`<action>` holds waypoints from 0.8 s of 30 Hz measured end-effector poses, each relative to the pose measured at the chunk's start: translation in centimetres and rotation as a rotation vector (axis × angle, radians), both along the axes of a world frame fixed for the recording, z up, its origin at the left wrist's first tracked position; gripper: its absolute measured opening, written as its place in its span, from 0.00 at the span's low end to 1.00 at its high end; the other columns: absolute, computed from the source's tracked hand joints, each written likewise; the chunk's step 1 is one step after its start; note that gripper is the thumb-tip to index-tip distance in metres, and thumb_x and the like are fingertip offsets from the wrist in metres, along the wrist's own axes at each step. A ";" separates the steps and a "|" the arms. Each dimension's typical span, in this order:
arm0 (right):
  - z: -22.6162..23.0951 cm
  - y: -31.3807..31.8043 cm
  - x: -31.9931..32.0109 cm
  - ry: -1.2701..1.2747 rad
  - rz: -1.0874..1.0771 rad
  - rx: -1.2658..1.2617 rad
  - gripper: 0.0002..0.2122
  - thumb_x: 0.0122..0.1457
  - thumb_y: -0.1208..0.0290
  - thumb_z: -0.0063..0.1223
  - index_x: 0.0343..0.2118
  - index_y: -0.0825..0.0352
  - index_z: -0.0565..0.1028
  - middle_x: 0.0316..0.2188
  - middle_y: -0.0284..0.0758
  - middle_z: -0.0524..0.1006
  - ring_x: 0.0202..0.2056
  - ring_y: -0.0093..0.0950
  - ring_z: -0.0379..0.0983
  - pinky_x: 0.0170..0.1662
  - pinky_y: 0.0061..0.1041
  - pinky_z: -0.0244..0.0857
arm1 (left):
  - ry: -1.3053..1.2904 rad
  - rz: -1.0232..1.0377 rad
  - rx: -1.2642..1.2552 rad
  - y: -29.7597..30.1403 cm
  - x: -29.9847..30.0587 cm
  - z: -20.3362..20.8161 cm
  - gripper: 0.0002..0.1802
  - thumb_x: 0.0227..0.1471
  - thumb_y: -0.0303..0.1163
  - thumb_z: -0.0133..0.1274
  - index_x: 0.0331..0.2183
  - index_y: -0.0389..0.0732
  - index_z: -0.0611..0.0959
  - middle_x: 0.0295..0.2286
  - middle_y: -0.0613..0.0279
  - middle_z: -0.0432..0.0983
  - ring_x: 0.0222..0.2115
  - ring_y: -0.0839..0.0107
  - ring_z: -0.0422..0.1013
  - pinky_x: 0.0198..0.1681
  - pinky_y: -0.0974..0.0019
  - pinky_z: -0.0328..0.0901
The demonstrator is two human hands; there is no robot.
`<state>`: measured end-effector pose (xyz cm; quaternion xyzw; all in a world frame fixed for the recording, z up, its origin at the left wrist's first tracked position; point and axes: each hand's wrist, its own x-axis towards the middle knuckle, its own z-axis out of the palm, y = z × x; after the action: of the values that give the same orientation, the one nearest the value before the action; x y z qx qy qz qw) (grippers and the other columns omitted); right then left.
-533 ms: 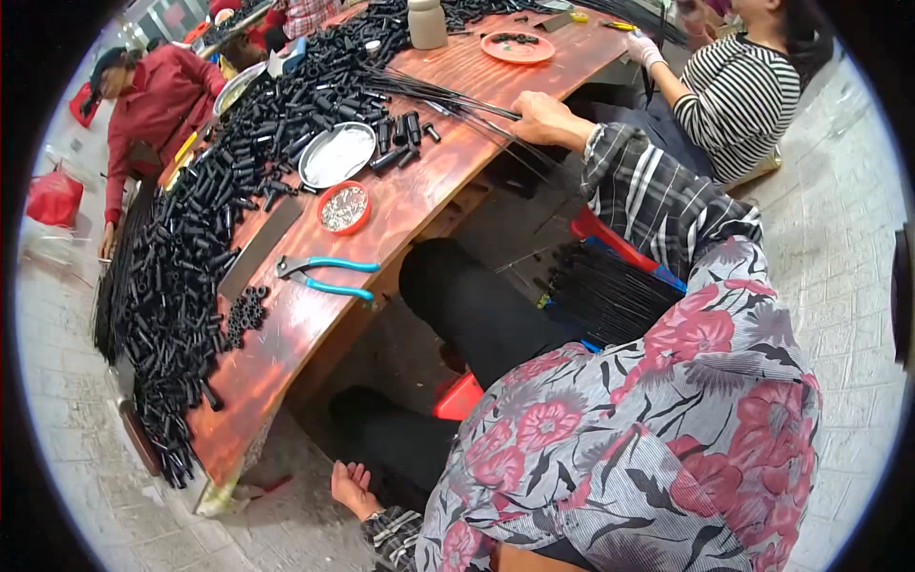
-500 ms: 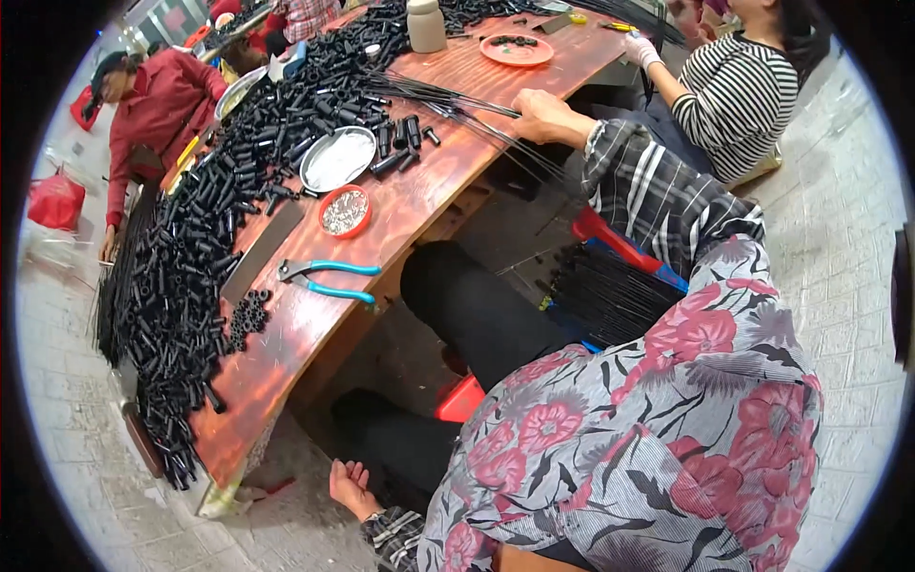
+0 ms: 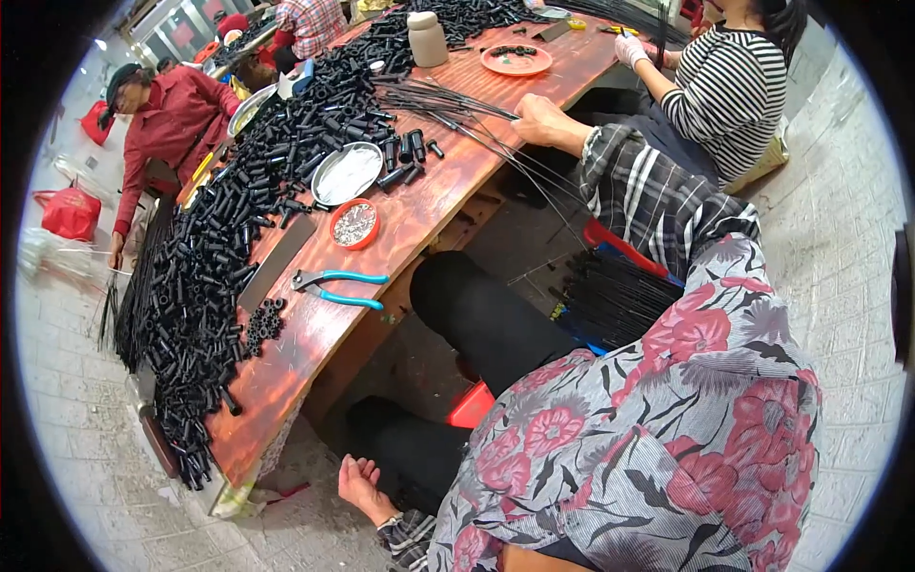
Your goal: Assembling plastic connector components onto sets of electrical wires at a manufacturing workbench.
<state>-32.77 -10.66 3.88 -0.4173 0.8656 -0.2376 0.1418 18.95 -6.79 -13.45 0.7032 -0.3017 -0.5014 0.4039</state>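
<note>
My right hand (image 3: 541, 122) is closed around a bundle of long thin black rods (image 3: 448, 105) at the table's near edge. One end of the bundle fans out over the tabletop; other rods slant down past the edge beneath my hand. Low at the left, away from the table, my left hand (image 3: 360, 484) hangs beside my knee, fingers loosely curled and apart, with nothing visible in it. Below my right forearm, more black rods (image 3: 620, 297) lie in a red and blue holder, partly hidden by my sleeve.
A heap of short black tubes (image 3: 205, 276) covers the wooden table's (image 3: 419, 205) far side. Blue-handled pliers (image 3: 343, 289), a flat metal bar (image 3: 276, 262), a red dish of small bits (image 3: 354, 225) and a white-filled bowl (image 3: 347, 175) lie nearer. Co-workers sit at right (image 3: 729, 100) and stand at left (image 3: 176, 124).
The table and its things sit slightly farther right in the picture. My right hand keeps its grip while the rods spread a little; my left hand stays low with its fingers curled.
</note>
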 end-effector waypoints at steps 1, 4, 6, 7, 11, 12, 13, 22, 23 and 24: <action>1.0 -0.5 0.9 0.048 0.010 -0.050 0.09 0.42 0.71 0.48 0.15 0.74 0.71 0.15 0.46 0.71 0.21 0.36 0.71 0.24 0.31 0.63 | 0.003 0.001 -0.005 -0.8 -0.1 0.6 0.15 0.47 0.32 0.48 0.38 0.35 0.74 0.24 0.61 0.72 0.20 0.75 0.68 0.20 0.78 0.63; 1.1 -1.9 2.4 0.091 0.042 -0.086 0.10 0.37 0.71 0.53 0.17 0.75 0.71 0.15 0.46 0.71 0.21 0.35 0.72 0.24 0.31 0.64 | -0.013 -0.034 -0.153 -2.9 -1.8 2.1 0.13 0.47 0.32 0.50 0.36 0.36 0.75 0.22 0.61 0.72 0.18 0.75 0.69 0.18 0.77 0.64; 0.7 -0.9 3.4 0.074 0.055 -0.075 0.11 0.35 0.71 0.56 0.19 0.75 0.72 0.16 0.46 0.72 0.21 0.35 0.72 0.24 0.31 0.65 | 0.020 -0.135 -0.254 -2.7 -3.0 3.3 0.12 0.48 0.29 0.48 0.36 0.35 0.75 0.23 0.61 0.73 0.18 0.76 0.69 0.18 0.78 0.63; 0.5 -0.1 3.1 0.040 0.065 -0.049 0.11 0.33 0.72 0.56 0.18 0.76 0.71 0.13 0.45 0.70 0.18 0.34 0.70 0.21 0.30 0.63 | 0.019 -0.136 -0.257 -2.3 -4.2 3.5 0.12 0.48 0.29 0.48 0.36 0.35 0.75 0.23 0.61 0.73 0.18 0.76 0.69 0.18 0.78 0.63; -3.2 5.2 -3.0 0.187 0.102 -0.015 0.11 0.31 0.74 0.57 0.16 0.76 0.70 0.11 0.42 0.69 0.14 0.32 0.68 0.18 0.29 0.62 | 0.071 -0.245 -0.324 3.2 -11.7 1.5 0.11 0.48 0.29 0.48 0.36 0.35 0.76 0.23 0.61 0.73 0.19 0.77 0.69 0.18 0.79 0.63; -5.2 6.8 -6.1 0.396 0.139 -0.047 0.10 0.32 0.74 0.56 0.15 0.76 0.70 0.10 0.41 0.69 0.13 0.31 0.68 0.17 0.29 0.62 | 0.087 -0.239 -0.323 5.8 -14.7 -0.2 0.11 0.48 0.29 0.48 0.35 0.35 0.76 0.23 0.61 0.73 0.19 0.77 0.69 0.18 0.79 0.63; -5.3 7.9 -6.4 0.308 0.149 0.047 0.10 0.37 0.74 0.51 0.21 0.77 0.71 0.17 0.45 0.72 0.18 0.34 0.71 0.20 0.32 0.65 | 0.065 -0.255 -0.335 5.9 -15.1 -0.2 0.11 0.48 0.29 0.48 0.35 0.35 0.76 0.23 0.61 0.73 0.19 0.77 0.69 0.18 0.79 0.63; -2.0 8.5 -11.5 -0.314 0.053 -0.141 0.07 0.44 0.77 0.43 0.17 0.75 0.70 0.12 0.40 0.70 0.13 0.29 0.68 0.13 0.25 0.59 | 0.066 -0.305 -0.298 7.1 -16.7 -1.2 0.12 0.47 0.31 0.49 0.34 0.35 0.76 0.22 0.61 0.74 0.18 0.77 0.69 0.18 0.78 0.64; -2.0 8.4 -11.6 -0.313 0.053 -0.141 0.07 0.44 0.77 0.43 0.17 0.75 0.70 0.12 0.40 0.70 0.13 0.29 0.68 0.13 0.25 0.59 | 0.080 -0.320 -0.303 7.1 -16.9 -1.4 0.12 0.47 0.31 0.49 0.34 0.35 0.76 0.22 0.61 0.74 0.18 0.77 0.69 0.18 0.78 0.64; -2.0 8.3 -11.6 -0.295 0.035 -0.127 0.06 0.46 0.76 0.43 0.19 0.74 0.69 0.12 0.38 0.70 0.11 0.26 0.66 0.12 0.24 0.58 | 0.094 -0.337 -0.309 7.1 -17.1 -1.6 0.12 0.47 0.31 0.49 0.34 0.35 0.76 0.21 0.61 0.74 0.18 0.77 0.69 0.18 0.78 0.64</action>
<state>-44.39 -2.34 1.87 -0.4011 0.8113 -0.3480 0.2446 1.81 0.27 -15.01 0.5486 -0.4686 -0.5419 0.4310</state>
